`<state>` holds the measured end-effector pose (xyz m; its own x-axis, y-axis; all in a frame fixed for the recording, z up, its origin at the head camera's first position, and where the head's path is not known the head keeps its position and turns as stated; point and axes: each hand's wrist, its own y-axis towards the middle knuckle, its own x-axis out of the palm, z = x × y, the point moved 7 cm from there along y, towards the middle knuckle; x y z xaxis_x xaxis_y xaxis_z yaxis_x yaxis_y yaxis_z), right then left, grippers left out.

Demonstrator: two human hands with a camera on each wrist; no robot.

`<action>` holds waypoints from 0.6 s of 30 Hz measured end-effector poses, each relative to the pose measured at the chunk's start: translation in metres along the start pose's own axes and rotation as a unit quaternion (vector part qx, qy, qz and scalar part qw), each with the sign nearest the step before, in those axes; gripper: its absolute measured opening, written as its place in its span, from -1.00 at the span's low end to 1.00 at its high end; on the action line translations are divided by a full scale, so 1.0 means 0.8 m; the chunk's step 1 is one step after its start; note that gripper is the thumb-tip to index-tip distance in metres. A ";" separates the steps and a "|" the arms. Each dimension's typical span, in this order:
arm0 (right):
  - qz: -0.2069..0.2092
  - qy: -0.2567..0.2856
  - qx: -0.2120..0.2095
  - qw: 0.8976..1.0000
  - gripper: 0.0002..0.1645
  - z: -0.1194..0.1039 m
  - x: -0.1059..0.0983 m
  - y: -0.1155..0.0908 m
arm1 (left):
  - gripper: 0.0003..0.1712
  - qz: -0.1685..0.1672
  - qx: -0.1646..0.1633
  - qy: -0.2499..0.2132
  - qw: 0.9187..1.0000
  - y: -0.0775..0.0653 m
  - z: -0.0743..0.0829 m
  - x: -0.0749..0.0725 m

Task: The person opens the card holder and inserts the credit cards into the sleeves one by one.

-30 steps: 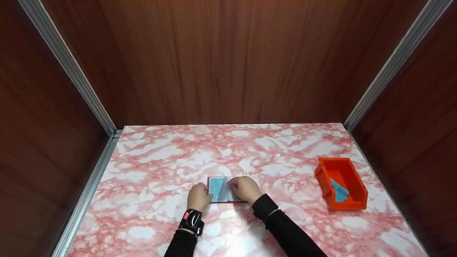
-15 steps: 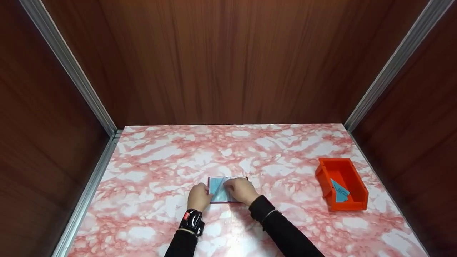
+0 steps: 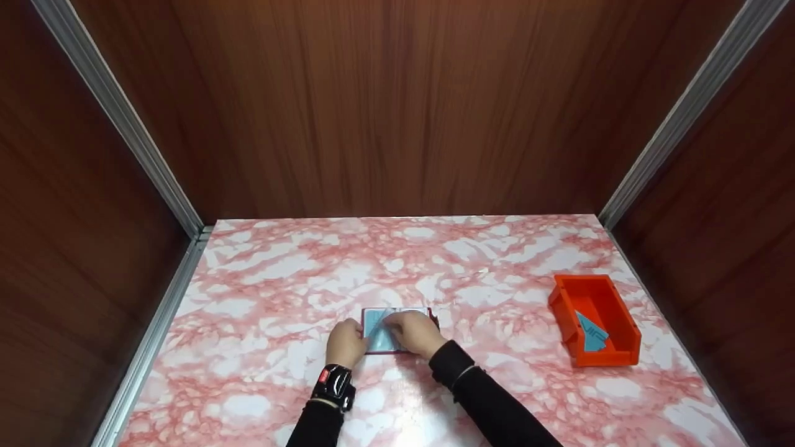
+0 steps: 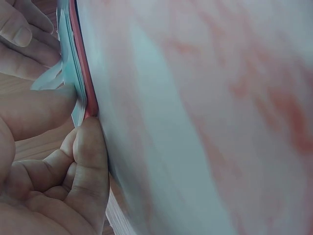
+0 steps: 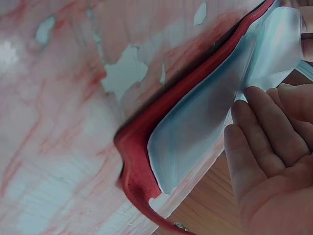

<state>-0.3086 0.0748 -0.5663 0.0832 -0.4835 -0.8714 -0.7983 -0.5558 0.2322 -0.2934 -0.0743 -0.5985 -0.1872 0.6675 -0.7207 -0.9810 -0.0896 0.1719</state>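
A red card holder (image 3: 395, 353) lies spread on the table, with clear, pale blue-tinted plastic sleeves (image 5: 205, 112) inside. At its left edge my left hand (image 3: 345, 343) grips the cover and sleeves, the thumb (image 4: 44, 110) on top and a finger below. One lifted sleeve (image 5: 276, 49) leans over the left side. My right hand (image 3: 415, 332) is over the middle, its fairly straight fingers (image 5: 259, 132) touching the sleeves near the fold. A red strap (image 5: 142, 205) hangs from the holder's right end.
An orange bin (image 3: 605, 358) stands at the right of the marbled table (image 3: 298, 267), holding a blue card (image 3: 591, 333) with dark lettering. Brown wood-look panels (image 3: 397, 112) and grey metal rails (image 3: 133, 127) enclose the table at the back and sides.
My right hand has moved slightly left, and the lifted sleeve has tipped over toward the left side. More of the holder's right side shows. My left hand stays in place.
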 end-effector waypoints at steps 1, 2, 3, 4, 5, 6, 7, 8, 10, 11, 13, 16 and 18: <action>-0.002 0.000 0.001 1.000 -0.77 0.000 0.001 0.000 | -0.80 0.001 0.001 -0.001 1.000 0.000 0.000 0.000; -0.003 -0.002 0.001 1.000 -0.77 0.000 0.001 0.000 | -0.81 0.001 0.001 -0.002 1.000 0.000 0.000 -0.001; -0.004 -0.003 0.002 1.000 -0.76 0.000 0.002 0.001 | -0.81 0.001 0.001 -0.004 1.000 0.000 0.000 -0.001; -0.004 -0.002 0.001 1.000 -0.76 -0.001 0.002 0.001 | -0.83 0.002 0.004 -0.005 1.000 0.000 0.001 -0.002; -0.005 -0.003 0.001 1.000 -0.76 -0.001 0.002 0.001 | -0.85 0.002 0.003 -0.007 1.000 -0.001 0.001 -0.003; -0.006 -0.004 0.000 1.000 -0.76 -0.001 0.003 0.001 | -0.87 0.004 0.004 -0.009 1.000 -0.001 0.001 -0.005; -0.007 -0.003 0.000 1.000 -0.77 -0.001 0.003 0.001 | -0.89 0.006 0.006 -0.008 1.000 -0.001 0.001 -0.006; -0.007 -0.003 -0.002 1.000 -0.77 -0.001 0.003 0.001 | -0.91 0.008 0.007 -0.007 1.000 -0.001 0.001 -0.008; -0.007 0.000 -0.003 1.000 -0.78 -0.001 0.003 0.001 | -0.95 0.016 0.010 -0.005 1.000 0.000 -0.001 -0.013; -0.007 0.001 -0.004 1.000 -0.78 -0.002 0.003 0.000 | -0.96 0.020 0.010 -0.005 1.000 -0.001 -0.001 -0.014; -0.005 0.004 -0.005 1.000 -0.78 -0.001 0.002 0.000 | -0.95 0.029 0.016 -0.007 0.999 0.000 -0.002 -0.018; -0.005 0.008 -0.005 1.000 -0.78 -0.002 0.001 -0.001 | -0.93 0.038 0.018 -0.016 0.999 0.000 -0.001 -0.022; -0.004 0.006 -0.005 1.000 -0.77 -0.002 0.001 -0.001 | -0.92 0.044 0.021 -0.018 0.999 0.000 0.001 -0.025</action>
<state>-0.3072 0.0736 -0.5665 0.0966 -0.4864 -0.8684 -0.7917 -0.5663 0.2291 -0.2900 -0.0867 -0.5835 -0.2691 0.6854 -0.6767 -0.9580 -0.1182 0.2613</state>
